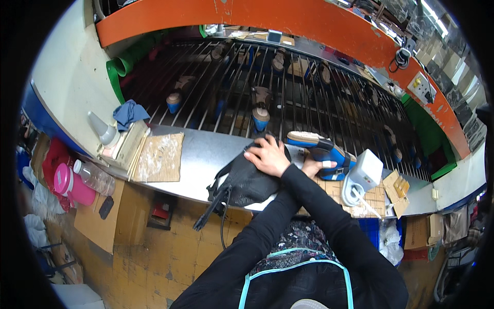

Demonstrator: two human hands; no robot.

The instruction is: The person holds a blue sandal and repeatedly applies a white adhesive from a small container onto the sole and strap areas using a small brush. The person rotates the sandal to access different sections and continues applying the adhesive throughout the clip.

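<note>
My forearms are crossed, the right over the left. My right hand point(267, 157) lies on top of a black mesh cloth cover point(252, 180), its fingers spread and slightly bent. The cover is draped over something mostly hidden; a pale edge shows beneath, and a dark strap-like end hangs at its left. My left hand point(312, 166) is closed around a shoe on a blue last point(334, 159), thumb across the blue part. The shoe's pale sole points up and to the left. Part of the left hand is hidden behind my right arm.
Behind the metal ledge point(198, 149), a roller conveyor point(231, 98) carries several shoes on blue lasts. A stained cardboard piece point(159, 157) lies left. Right stands a white container point(366, 170) beside a cup with a brush point(355, 193). An orange beam point(247, 15) spans above.
</note>
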